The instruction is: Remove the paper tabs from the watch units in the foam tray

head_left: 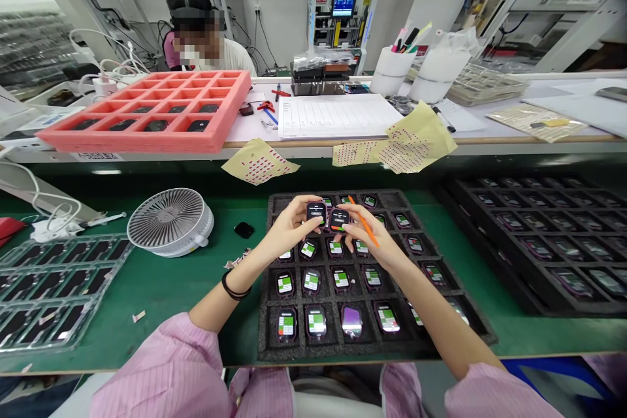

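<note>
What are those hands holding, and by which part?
The left hand pinches a square smartwatch body by its edges; the right hand pinches a second smartwatch body likewise, an orange stick lying along it.

Site type: electronics assembly workshop. Indicators: a green-matted production desk [161, 300], a black foam tray [289, 351] of small display units [316, 323], a pink foam tray [147, 142], a wall-side test machine [343, 6], and striped pink smock sleeves [166, 366].
</note>
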### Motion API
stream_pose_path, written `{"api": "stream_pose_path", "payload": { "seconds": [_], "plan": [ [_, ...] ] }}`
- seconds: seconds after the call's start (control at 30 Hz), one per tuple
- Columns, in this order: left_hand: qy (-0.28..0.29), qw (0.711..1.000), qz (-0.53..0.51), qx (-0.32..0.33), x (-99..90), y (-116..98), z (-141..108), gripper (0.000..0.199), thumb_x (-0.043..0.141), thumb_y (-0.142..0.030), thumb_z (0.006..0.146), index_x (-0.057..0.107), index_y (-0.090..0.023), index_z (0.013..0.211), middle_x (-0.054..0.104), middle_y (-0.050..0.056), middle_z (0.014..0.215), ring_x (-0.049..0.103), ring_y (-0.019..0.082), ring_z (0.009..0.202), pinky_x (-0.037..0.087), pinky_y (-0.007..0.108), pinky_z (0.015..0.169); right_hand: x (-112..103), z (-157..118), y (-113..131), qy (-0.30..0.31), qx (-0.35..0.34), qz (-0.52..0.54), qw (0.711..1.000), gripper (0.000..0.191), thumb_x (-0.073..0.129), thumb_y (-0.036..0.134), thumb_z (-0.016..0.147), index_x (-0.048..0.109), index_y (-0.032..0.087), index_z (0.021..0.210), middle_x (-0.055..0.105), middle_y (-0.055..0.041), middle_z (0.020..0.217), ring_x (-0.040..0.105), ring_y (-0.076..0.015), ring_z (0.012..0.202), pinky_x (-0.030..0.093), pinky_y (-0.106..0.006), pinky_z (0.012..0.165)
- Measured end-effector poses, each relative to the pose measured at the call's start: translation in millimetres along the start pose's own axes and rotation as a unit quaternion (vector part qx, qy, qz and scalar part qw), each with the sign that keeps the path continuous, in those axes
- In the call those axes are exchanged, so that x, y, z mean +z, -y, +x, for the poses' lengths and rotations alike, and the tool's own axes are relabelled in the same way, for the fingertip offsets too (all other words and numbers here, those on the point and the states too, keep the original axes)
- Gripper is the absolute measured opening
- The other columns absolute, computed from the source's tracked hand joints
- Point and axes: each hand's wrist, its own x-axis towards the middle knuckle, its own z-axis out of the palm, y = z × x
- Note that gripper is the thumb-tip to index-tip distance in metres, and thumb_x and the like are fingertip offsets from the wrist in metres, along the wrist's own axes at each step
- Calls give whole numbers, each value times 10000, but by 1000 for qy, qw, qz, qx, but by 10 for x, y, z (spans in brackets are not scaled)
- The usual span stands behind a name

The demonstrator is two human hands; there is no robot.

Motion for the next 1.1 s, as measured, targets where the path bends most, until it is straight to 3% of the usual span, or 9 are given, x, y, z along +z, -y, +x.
{"api": "stream_pose_path", "payload": {
  "seconds": [0.2, 0.43, 0.67, 0.9, 1.1],
  "plan": [
    [10, 1000, 3, 7, 3, 26, 9, 419, 683, -304, 786, 494, -183, 1139, 596, 80, 1126, 600, 134, 851, 516, 241, 707, 2, -7, -18, 1, -7, -2, 1000, 366, 643, 320, 835, 518, 272, 1175, 572, -64, 1078, 667, -160, 718, 455, -225, 461],
    [0, 1000, 10, -3, 17, 15, 11, 337, 509, -372, 903, 497, -176, 1176, 606, 88, 1103, 614, 114, 737, 404, 176, 487, 1, 7, -9, 4, 0, -11, 1000, 381, 671, 333, 808, 518, 263, 1150, 572, -46, 1006, 646, -134, 639, 452, -227, 457],
    [5, 1000, 16, 0, 17, -7, 1, 323, 569, -351, 867, 530, -170, 1131, 620, 74, 1054, 598, 103, 713, 378, 170, 480, 19, 10, 1, -20, 0, -8, 1000, 345, 649, 394, 813, 538, 245, 1104, 582, -60, 1049, 642, -134, 616, 443, -231, 428],
    [-9, 999, 30, -7, 26, -24, 11, 317, 499, -424, 898, 590, -165, 1058, 641, 37, 826, 576, 102, 587, 368, 191, 454, 16, 12, -36, -62, 16, -19, 998, 298, 667, 406, 797, 573, 224, 1015, 569, 7, 829, 581, -93, 493, 389, -210, 382],
    [0, 999, 35, -18, 20, -13, 11, 274, 517, -382, 890, 596, -164, 1036, 636, 25, 799, 585, 106, 589, 377, 195, 468, 25, 9, -25, -68, 16, -19, 997, 242, 603, 407, 848, 585, 212, 990, 544, 19, 723, 585, -116, 490, 394, -219, 374]
  ]
}}
